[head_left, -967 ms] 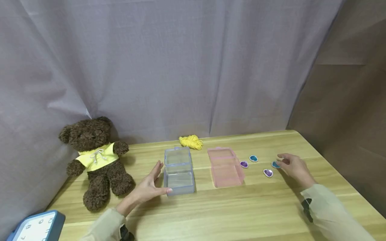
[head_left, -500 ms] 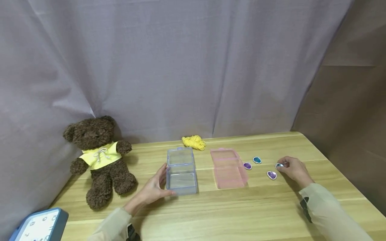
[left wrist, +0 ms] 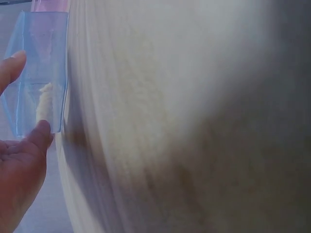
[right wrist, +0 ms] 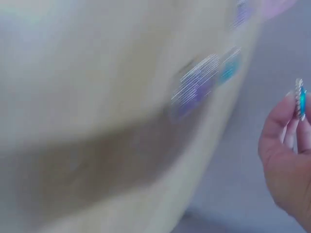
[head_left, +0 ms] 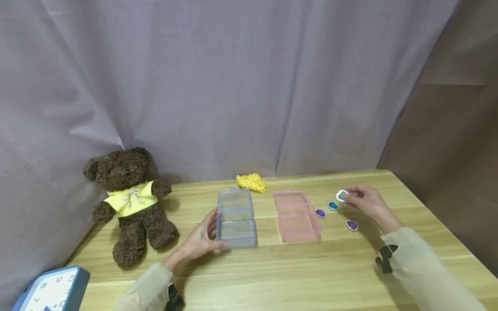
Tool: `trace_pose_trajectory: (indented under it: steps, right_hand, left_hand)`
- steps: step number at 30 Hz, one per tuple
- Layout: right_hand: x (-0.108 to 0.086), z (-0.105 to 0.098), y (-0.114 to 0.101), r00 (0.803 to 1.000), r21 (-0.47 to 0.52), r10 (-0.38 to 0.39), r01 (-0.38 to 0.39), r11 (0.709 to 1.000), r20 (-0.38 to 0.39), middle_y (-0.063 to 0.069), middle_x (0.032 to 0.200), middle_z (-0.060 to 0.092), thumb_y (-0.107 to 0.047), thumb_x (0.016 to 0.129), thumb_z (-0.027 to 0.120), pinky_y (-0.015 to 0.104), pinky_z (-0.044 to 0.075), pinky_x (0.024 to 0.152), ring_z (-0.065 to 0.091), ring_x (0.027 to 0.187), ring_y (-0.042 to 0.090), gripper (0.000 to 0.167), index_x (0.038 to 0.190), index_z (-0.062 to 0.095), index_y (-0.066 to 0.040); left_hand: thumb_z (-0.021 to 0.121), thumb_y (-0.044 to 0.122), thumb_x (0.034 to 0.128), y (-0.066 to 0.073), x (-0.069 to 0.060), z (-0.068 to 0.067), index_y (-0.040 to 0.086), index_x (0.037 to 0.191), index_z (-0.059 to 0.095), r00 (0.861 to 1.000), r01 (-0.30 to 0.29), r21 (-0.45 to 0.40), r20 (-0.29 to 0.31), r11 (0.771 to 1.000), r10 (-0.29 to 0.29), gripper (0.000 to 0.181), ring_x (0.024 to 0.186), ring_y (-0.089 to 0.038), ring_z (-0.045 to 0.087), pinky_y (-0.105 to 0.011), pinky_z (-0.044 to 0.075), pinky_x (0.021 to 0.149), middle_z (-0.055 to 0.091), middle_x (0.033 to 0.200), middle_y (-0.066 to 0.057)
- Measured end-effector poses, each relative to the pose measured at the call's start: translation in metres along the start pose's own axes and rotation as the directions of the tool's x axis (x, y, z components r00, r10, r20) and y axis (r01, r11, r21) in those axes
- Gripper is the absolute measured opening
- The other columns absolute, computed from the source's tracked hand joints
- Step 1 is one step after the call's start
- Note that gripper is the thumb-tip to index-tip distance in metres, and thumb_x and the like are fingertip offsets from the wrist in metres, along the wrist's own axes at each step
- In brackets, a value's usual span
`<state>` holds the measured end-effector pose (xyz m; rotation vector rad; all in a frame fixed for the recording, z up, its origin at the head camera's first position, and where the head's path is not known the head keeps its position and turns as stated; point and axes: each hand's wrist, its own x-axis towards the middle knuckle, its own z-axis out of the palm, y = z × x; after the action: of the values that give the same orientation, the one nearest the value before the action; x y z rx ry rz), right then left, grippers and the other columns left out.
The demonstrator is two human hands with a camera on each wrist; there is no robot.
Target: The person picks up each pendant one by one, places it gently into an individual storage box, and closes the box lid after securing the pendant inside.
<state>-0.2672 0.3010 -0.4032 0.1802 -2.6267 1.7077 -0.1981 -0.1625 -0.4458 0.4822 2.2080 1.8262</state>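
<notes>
My left hand holds the near left corner of a clear blue plastic box, thumb at the front and fingers along its left side. The box's lid is folded back, and it stands on the table. Between thumb and fingertips, my right hand pinches a teal gem with a white beaded rim, held above the tabletop; the right wrist view shows the gem edge-on. Below it lie another teal gem, a purple gem and a second, heart-shaped purple gem.
A clear pink plastic box lies unfolded between the blue box and the gems. Behind the blue box is a bundle of yellow cord. A brown teddy bear in a yellow top sits at left, with a blue-framed clock at the lower left.
My right hand has picked the teal gem up off the table and carried it up and leftward. My left hand has closed in on the blue box and now grips its corner.
</notes>
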Motion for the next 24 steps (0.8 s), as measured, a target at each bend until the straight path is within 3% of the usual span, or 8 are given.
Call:
trace_pose_trajectory:
  steps: [2,4,6,10,15,19,22,24]
  right_hand:
    - [0.01,0.024,-0.023,0.996,0.121,-0.026,0.015,0.993,0.087,-0.008,0.082,0.062,-0.005,0.091,0.059,0.018,0.058,0.07,0.061,0.074,0.001,0.034,0.116,0.05,0.015]
    - [0.017,0.053,-0.048,0.98,0.203,-0.069,0.03,0.979,0.188,-0.006,0.085,0.062,-0.004,0.09,0.06,0.019,0.058,0.074,0.062,0.078,0.004,0.035,0.117,0.049,0.015]
    - [0.019,0.086,-0.077,0.961,0.193,-0.075,0.023,0.981,0.266,-0.004,0.088,0.061,-0.002,0.089,0.06,0.022,0.058,0.077,0.061,0.08,0.006,0.037,0.118,0.047,0.016]
    - [0.023,0.145,-0.108,0.876,0.225,-0.152,0.051,0.973,0.458,0.0,0.089,0.06,-0.002,0.088,0.061,0.03,0.058,0.08,0.06,0.081,0.01,0.033,0.116,0.052,0.013]
    - [0.026,0.197,-0.118,0.769,0.18,-0.187,0.095,0.979,0.611,0.002,0.086,0.063,-0.002,0.087,0.063,0.033,0.059,0.077,0.06,0.076,0.009,0.027,0.11,0.058,0.011]
    - [0.025,0.222,-0.12,0.713,0.083,-0.172,0.158,0.984,0.68,0.002,0.08,0.061,0.003,0.084,0.064,0.025,0.059,0.068,0.057,0.069,0.007,0.019,0.102,0.062,0.009]
    - [0.024,0.235,-0.121,0.664,0.04,-0.186,0.228,0.973,0.724,0.004,0.077,0.06,0.005,0.083,0.064,0.022,0.058,0.064,0.055,0.066,0.006,0.015,0.098,0.063,0.009]
    - [0.025,0.242,-0.121,0.641,0.007,-0.184,0.268,0.963,0.745,0.005,0.076,0.061,0.006,0.082,0.063,0.021,0.058,0.061,0.055,0.064,0.006,0.014,0.096,0.064,0.008]
  left_hand:
    - [0.074,-0.007,0.0702,0.0,0.0,-0.001,-0.003,0.148,0.0,1.0,0.0,-0.003,0.001,1.0,0.0,0.107,0.14,-0.04,0.02,-0.043,0.026,0.114,0.01,0.154,-0.025]
    - [0.074,-0.006,0.0709,0.0,0.001,-0.002,-0.003,0.149,0.0,1.0,-0.001,0.0,0.005,1.0,0.001,0.107,0.14,-0.04,0.02,-0.043,0.027,0.113,0.01,0.154,-0.025]
    - [0.073,-0.006,0.0717,-0.001,0.001,-0.002,-0.002,0.149,-0.001,1.0,-0.003,0.002,0.012,1.0,0.003,0.107,0.139,-0.04,0.021,-0.043,0.029,0.113,0.01,0.154,-0.025]
    - [0.073,-0.005,0.073,-0.002,0.002,-0.001,-0.002,0.149,-0.002,1.0,-0.01,0.007,0.02,1.0,0.009,0.106,0.139,-0.041,0.021,-0.043,0.03,0.112,0.009,0.154,-0.025]
    - [0.073,-0.006,0.0729,-0.003,0.003,0.0,-0.002,0.149,-0.002,0.999,-0.016,-0.009,0.03,1.0,0.016,0.107,0.14,-0.04,0.019,-0.043,0.028,0.113,0.008,0.154,-0.025]
    - [0.072,-0.005,0.0732,-0.003,0.003,-0.001,0.0,0.149,-0.003,0.999,-0.008,-0.008,0.039,1.0,0.008,0.107,0.141,-0.038,0.019,-0.041,0.027,0.114,0.007,0.155,-0.024]
    - [0.073,-0.003,0.0741,-0.004,0.002,-0.002,0.001,0.149,-0.003,0.999,-0.006,0.009,0.037,1.0,0.006,0.107,0.141,-0.037,0.02,-0.04,0.027,0.114,0.007,0.155,-0.024]
    - [0.073,-0.001,0.0747,-0.004,0.002,-0.003,0.001,0.15,-0.002,0.999,-0.005,0.018,0.036,1.0,0.004,0.106,0.14,-0.037,0.021,-0.039,0.028,0.113,0.008,0.155,-0.023]
